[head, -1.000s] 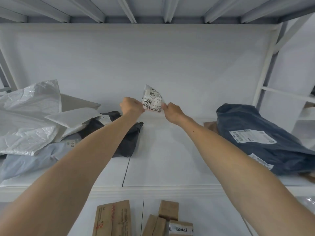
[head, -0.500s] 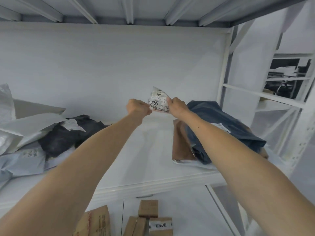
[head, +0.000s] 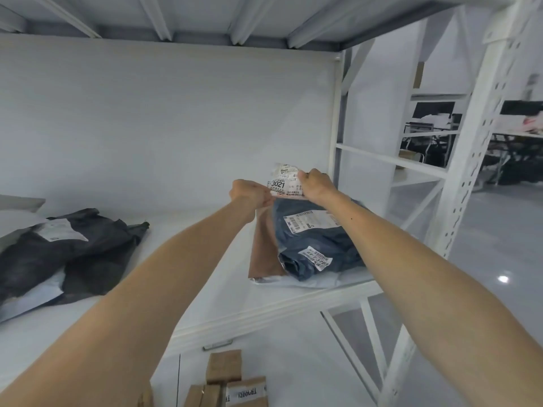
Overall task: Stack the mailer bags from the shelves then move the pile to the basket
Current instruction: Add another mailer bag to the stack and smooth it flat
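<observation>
A small white mailer bag (head: 282, 184) with a label reading 3021 hangs in the air between my two hands. My left hand (head: 248, 194) pinches its left edge and my right hand (head: 316, 185) grips its right edge. Directly below it on the white shelf (head: 205, 277) lies a pile: a dark blue mailer bag (head: 317, 245) on a brown mailer (head: 264, 248) and a white one (head: 308, 282). At the shelf's left lie black mailer bags (head: 73, 254) over a pale one (head: 29, 302).
A white shelf upright (head: 470, 148) stands at the right, with open floor beyond it. Cardboard boxes (head: 229, 383) sit on the lower shelf under my arms. The shelf above (head: 205, 22) hangs close overhead.
Both hands have carried the small labelled bag rightward along the shelf, from the middle to above the dark blue bag. My view has turned right with them.
</observation>
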